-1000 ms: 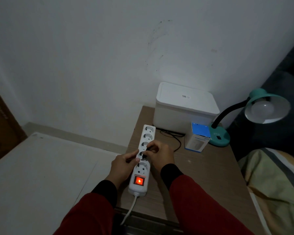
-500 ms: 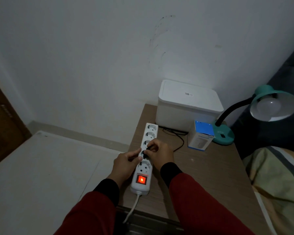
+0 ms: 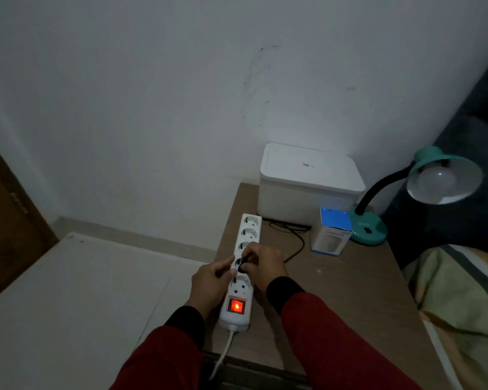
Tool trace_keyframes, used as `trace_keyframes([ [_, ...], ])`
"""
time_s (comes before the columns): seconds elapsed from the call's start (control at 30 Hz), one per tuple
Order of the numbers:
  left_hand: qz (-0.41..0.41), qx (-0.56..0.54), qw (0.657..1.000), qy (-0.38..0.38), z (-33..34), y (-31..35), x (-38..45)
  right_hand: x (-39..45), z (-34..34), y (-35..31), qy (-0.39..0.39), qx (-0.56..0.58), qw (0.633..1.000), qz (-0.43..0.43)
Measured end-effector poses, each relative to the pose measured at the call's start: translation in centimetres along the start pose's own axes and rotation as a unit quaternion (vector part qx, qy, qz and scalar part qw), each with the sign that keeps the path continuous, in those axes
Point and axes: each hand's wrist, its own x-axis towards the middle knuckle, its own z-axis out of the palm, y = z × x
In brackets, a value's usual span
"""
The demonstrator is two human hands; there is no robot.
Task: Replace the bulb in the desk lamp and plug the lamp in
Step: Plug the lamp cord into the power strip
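Note:
A teal desk lamp [image 3: 368, 230] stands at the back right of the wooden table [image 3: 341, 282], its shade turned toward me with an unlit white bulb [image 3: 435, 180] inside. The lamp's black cord [image 3: 296, 240] runs left to a white power strip [image 3: 241, 271] whose red switch [image 3: 235, 306] glows. My right hand [image 3: 264, 264] pinches the black plug [image 3: 242, 267] at a middle socket. Whether the plug is fully seated is hidden by my fingers. My left hand [image 3: 212, 282] grips the strip's left side.
A white lidded box [image 3: 307, 184] sits against the wall behind the strip. A white and blue bulb carton [image 3: 331, 235] stands beside the lamp base. A bed with striped bedding [image 3: 462, 299] borders the table on the right. The strip's white cable [image 3: 223, 353] hangs over the front edge.
My hands stay on the plug and strip at the same socket. The view has shifted slightly; the lamp remains unlit.

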Motion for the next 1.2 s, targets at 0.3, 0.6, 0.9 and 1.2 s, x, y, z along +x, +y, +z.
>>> trace_keyframes([
  [0.3, 0.016, 0.244, 0.969, -0.022, -0.2, 2.6, -0.3, -1.2, -6.2, -0.3, -0.131, -0.223, 0.964, 0.057],
  [0.6, 0.033, 0.446, 0.894, -0.035, 0.6, 8.6, 0.1, -1.8, -12.9, 1.0, -0.218, -0.395, 0.885, 0.116],
  [0.9, 0.127, 0.509, 0.85, -0.048, 8.6, 16.9, 0.1, -2.4, -21.7, 5.1, -0.145, -0.41, 0.89, 0.136],
  [1.2, 0.217, 0.5, 0.83, -0.121, 21.2, 20.2, 2.1, -1.8, -26.5, 13.2, -0.082, -0.303, 0.928, 0.199],
])
